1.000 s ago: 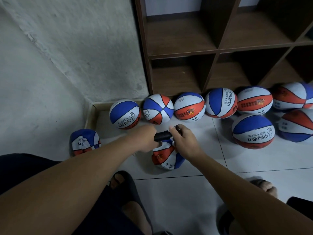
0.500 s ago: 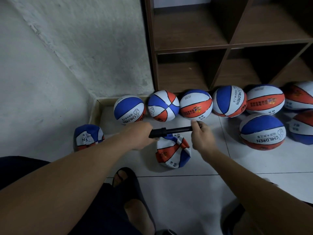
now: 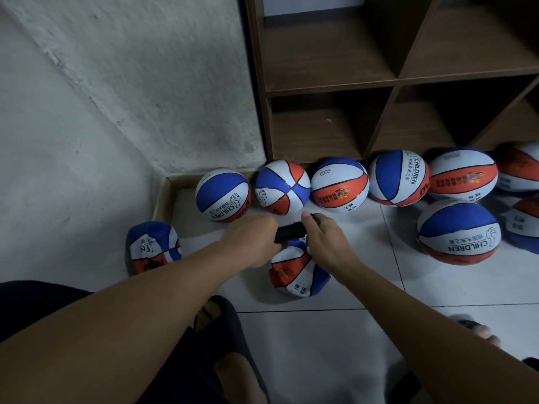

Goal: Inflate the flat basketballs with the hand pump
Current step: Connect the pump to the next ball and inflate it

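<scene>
A crumpled flat basketball, red, white and blue, lies on the tiled floor under my hands. A black hand pump runs sideways just above it. My left hand grips the pump's barrel end. My right hand grips the handle end, close against the barrel, so only a short black stretch shows between the hands. The needle and the ball's valve are hidden. A second flat ball slumps against the wall at the left.
Several round inflated balls line the foot of a dark wooden cubby shelf, more at the right. A shallow cardboard tray sits in the corner. My sandalled feet stand near the bottom of the view.
Half a second ago my right hand had the handle drawn out to the right with the rod showing. Now it has pushed back in against the barrel.
</scene>
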Demonstrator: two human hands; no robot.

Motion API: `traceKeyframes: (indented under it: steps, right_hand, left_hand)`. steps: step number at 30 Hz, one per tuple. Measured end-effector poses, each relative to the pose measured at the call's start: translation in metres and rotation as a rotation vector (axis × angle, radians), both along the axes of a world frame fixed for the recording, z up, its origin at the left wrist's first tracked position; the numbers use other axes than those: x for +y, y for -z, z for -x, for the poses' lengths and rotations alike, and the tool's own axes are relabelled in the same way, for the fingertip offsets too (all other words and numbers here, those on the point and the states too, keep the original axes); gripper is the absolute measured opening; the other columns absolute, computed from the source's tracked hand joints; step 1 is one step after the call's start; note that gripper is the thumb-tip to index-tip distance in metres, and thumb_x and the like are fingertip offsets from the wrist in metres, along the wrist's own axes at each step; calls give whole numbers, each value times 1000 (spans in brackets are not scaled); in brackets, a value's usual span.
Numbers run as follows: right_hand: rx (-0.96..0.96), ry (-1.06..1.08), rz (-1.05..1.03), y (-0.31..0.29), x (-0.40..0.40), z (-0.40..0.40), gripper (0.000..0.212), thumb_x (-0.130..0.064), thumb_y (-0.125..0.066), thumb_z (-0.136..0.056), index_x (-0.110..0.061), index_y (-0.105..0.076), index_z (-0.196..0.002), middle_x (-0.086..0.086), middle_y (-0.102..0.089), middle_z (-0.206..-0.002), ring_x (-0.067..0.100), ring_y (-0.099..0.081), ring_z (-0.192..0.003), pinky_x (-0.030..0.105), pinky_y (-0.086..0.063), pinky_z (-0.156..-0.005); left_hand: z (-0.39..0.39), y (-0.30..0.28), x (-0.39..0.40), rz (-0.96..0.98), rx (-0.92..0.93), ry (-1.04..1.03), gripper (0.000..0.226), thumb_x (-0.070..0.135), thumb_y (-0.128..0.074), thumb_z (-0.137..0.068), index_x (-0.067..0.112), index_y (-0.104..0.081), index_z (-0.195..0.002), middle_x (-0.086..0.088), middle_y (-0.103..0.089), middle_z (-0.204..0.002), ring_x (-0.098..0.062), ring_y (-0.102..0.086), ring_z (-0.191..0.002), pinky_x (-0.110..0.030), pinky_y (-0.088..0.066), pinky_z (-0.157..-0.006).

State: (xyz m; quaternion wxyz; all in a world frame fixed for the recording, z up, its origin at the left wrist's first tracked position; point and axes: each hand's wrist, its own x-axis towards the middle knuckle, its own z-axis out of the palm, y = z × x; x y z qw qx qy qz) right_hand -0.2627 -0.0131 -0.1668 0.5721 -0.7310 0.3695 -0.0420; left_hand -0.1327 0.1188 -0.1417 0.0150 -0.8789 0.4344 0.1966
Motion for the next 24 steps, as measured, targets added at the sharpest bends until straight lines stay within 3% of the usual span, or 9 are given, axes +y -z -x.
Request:
traceKeyframes:
  steps: [3, 6, 9, 11, 15, 20, 24]
  right_hand:
    - [34, -40, 3, 6, -9, 5, 43, -50, -42, -114, -16, -66, -102, 6, -64, -83, 18, -58, -74, 36, -49, -70]
    - [67, 102, -75, 16, -39, 20, 36, -45, -46, -113, -16, -65, -104, 3, -54, -74, 17, -51, -66, 37, -45, -61]
    - [67, 236, -231, 22, -73, 31, 23, -33, -53, -107, -14, -60, -96, 4, -41, -71, 16, -35, -56, 31, -30, -52]
    - [64, 272, -242, 25, -76, 30, 19, -28, -52, -104, -15, -58, -91, 4, -39, -69, 17, -32, -55, 31, -28, -51]
    - [58, 277, -109, 21, -38, 16, 26, -29, -49, -104, -9, -63, -94, 5, -49, -71, 21, -46, -64, 38, -41, -58]
    - [15, 190, 19, 3, 0, 3, 27, -24, -49, -105, -3, -64, -96, 7, -57, -73, 18, -48, -64, 35, -39, -58]
    - [-18, 84, 52, -5, 14, 0, 28, -25, -48, -108, -9, -64, -93, 6, -64, -81, 19, -55, -68, 37, -46, -61]
  left_hand:
    - [0, 4, 1, -11, 37, 3, 33, 55, -71, -100, 25, -64, -87, 3, -66, -73, -18, -64, -63, -31, -46, -55]
    - [-16, 8, 9, -33, 47, -18, 32, 57, -71, -99, 29, -61, -87, 6, -64, -77, -17, -65, -67, -35, -57, -65]
    - [-24, 10, 19, -60, 64, -22, 27, 53, -70, -99, 32, -58, -86, 6, -65, -80, -18, -67, -71, -43, -63, -74]
    - [-20, 10, 19, -67, 71, -3, 28, 49, -69, -99, 31, -55, -84, 6, -65, -81, -18, -66, -71, -43, -62, -73]
    - [-17, 2, 14, -90, 41, 17, 24, 46, -68, -102, 24, -62, -94, 3, -64, -82, -20, -67, -74, -41, -62, -74]
    - [-5, -2, 8, -38, 70, -7, 36, 47, -69, -103, 25, -54, -80, 1, -60, -72, -20, -61, -63, -33, -45, -56]
    - [-2, -1, 4, -8, 60, -6, 33, 48, -70, -103, 21, -61, -86, 0, -61, -71, -20, -60, -61, -31, -42, -54]
